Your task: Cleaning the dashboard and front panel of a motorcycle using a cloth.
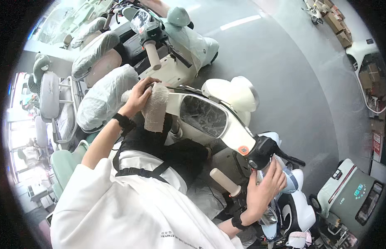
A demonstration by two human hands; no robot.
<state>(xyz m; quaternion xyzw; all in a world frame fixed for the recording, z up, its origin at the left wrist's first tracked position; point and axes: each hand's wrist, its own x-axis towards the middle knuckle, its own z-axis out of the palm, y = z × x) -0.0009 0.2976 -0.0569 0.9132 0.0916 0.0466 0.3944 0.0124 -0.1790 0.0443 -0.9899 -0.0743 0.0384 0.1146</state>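
A cream scooter handlebar cover [239, 137] with a dark, film-covered display [203, 116] lies before me. My left hand [139, 97] curls over the handlebar end, where a beige foam-like wrapping sheet [156, 109] hangs down. At the other end, my right hand [266, 183] has its thumb and fingertips against the lower edge of a black switch housing [260, 151] with a brake lever [294, 159]. Whether it pinches anything there is unclear. A round orange sticker [243, 150] is on the cover beside the housing.
Scooters with plastic-covered seats [107, 98] stand close on the left. Another scooter's beige grip [225, 182] is near my right forearm. More scooters and a grey-green vehicle box [348, 193] stand at lower right. Cardboard boxes [334, 23] are at upper right.
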